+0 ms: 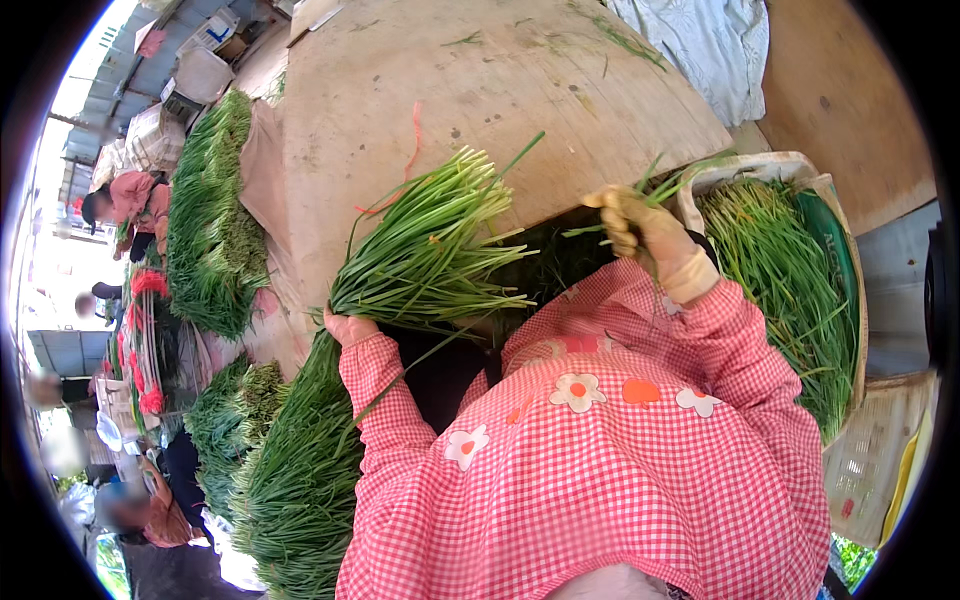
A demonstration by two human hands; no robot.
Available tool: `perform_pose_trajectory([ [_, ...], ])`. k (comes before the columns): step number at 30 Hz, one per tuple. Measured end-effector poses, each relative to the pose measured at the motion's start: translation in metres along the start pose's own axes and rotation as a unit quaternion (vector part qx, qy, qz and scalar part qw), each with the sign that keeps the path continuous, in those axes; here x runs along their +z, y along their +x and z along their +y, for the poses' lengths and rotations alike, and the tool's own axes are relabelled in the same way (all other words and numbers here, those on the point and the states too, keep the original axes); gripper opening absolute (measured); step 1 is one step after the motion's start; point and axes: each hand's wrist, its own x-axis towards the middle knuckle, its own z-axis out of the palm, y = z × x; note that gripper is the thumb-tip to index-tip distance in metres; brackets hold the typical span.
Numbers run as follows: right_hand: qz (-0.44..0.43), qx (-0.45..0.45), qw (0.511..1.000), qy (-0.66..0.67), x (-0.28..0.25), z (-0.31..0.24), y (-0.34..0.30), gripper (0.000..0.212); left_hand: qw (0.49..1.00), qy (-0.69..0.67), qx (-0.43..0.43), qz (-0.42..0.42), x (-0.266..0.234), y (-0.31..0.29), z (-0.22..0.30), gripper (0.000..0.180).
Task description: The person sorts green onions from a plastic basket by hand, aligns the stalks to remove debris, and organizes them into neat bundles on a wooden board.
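Observation:
My left hand [350,328] is closed around the leafy end of a thick bunch of garlic chives [430,250]. Their pale cut ends fan up and to the right over the edge of the wooden board [500,90]. My right hand [645,230], in a yellowish glove, is pinched on a few loose chive leaves [655,188], apart from the bunch and beside the crate. Beyond the bunch, a thin red tie [416,140] lies on the board. The tips of the right fingers are partly hidden by the leaves.
A white-rimmed crate [850,290] full of loose chives [770,270] stands at my right. Chives are heaped along my left [300,480], with another long pile [210,220] farther off. Pale cloth [705,50] lies at the back right. Other people [135,205] work at the far left.

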Motion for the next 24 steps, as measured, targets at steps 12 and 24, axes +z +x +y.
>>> perform_pose_trajectory([
  [12,0.148,-0.086,0.901,-0.398,0.006,0.085,0.059,0.049,0.984,-0.154,-0.055,-0.072,0.031,-0.049,0.044,0.038],
  [24,0.319,-0.084,0.934,-0.138,-0.035,0.034,0.062,0.048,0.987,-0.125,-0.024,-0.096,0.129,-0.139,0.066,0.014],
])
